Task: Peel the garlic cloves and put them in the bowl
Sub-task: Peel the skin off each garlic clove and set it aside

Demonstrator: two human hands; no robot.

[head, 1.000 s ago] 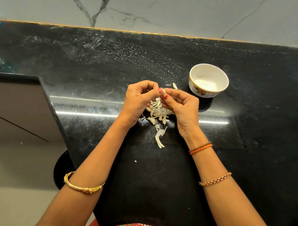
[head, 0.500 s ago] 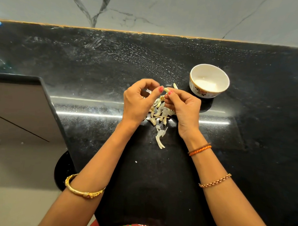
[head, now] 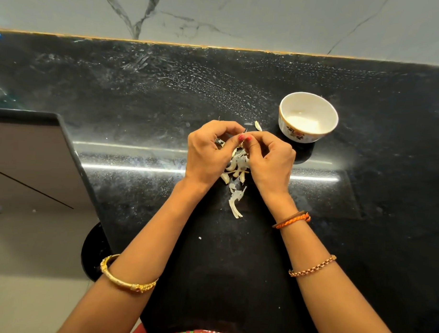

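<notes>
Though half-hidden, garlic clove [head: 242, 143] seems pale.

Evenly and brightly lit from above, with two long streaks of glare across the polished black countertop [head: 141, 94]. Soft shadow beneath the bowl [head: 308, 117]. Strong wide-angle bending at the edges; slightly soft focus throughout.

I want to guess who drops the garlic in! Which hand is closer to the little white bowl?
The right hand. It sits just beside the bowl, toward the person and slightly left of it. The left hand is farther away, on the other side of the right hand.
</notes>
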